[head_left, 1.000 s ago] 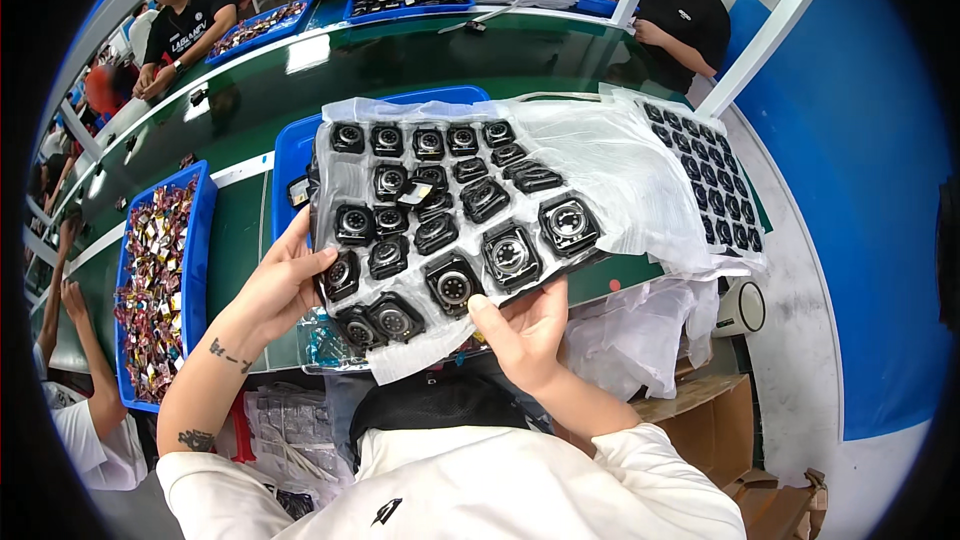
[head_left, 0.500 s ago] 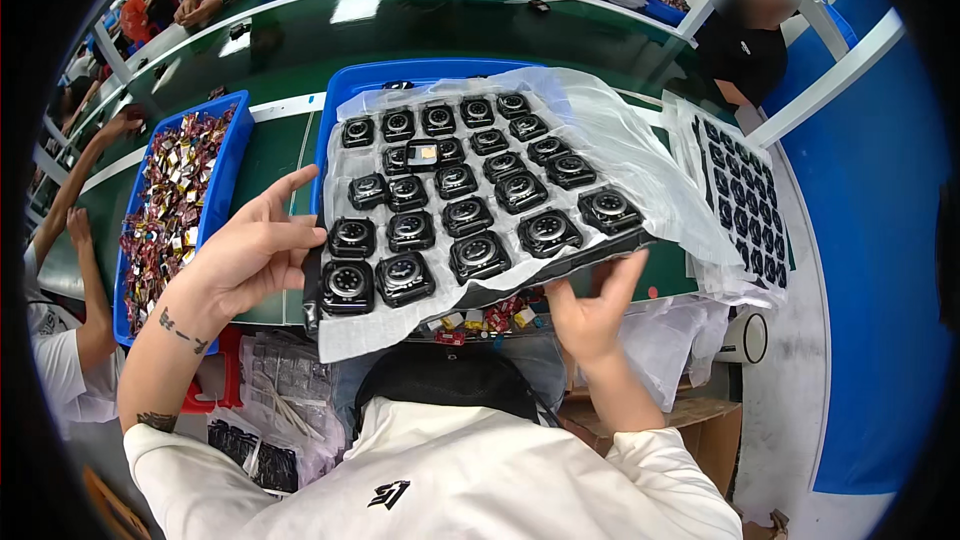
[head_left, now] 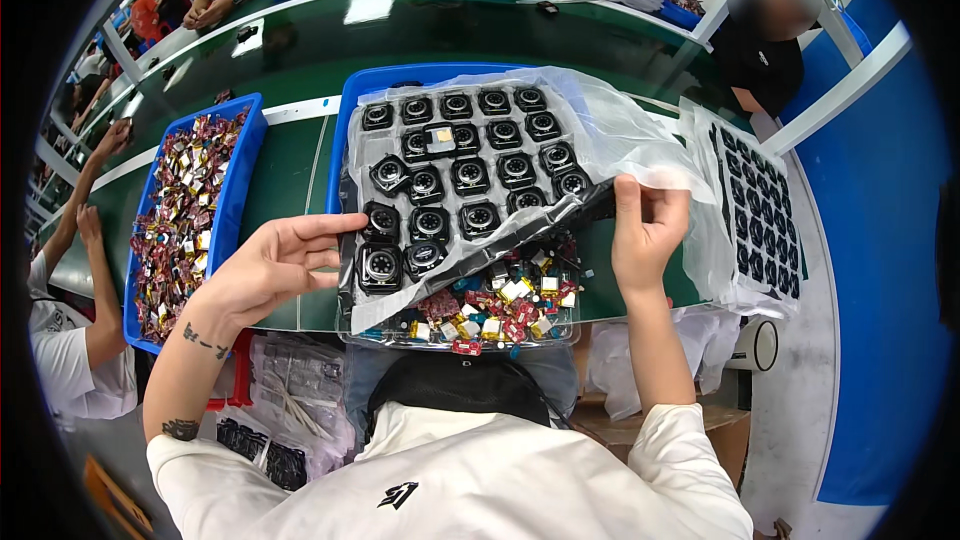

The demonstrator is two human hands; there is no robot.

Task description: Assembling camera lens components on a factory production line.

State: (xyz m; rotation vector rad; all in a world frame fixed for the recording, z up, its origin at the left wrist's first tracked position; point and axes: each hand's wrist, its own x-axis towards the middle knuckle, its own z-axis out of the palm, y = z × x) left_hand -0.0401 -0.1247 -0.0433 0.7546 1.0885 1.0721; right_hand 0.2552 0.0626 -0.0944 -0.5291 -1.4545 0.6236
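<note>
A flexible black tray lined with white sheet carries rows of black watch cases. My left hand is at its left edge, index finger stretched against a watch case and the other fingers curled at the rim. Pinched between the thumb and fingers of my right hand is the tray's near right corner with its sheet, raised and bent back. Under that corner a clear bin shows, filled with small red, white and yellow electronic parts. A small framed part lies across two watch cases.
Behind the tray sits a blue bin; another blue bin of small parts stands left. A second tray of watch cases lies right. The green conveyor runs across the back. Co-workers are at the left, back and far right.
My right hand has moved right and up, bending the tray's near corner back and uncovering the parts beneath. The tray has settled lower and farther away; my left hand has gone slightly down.
</note>
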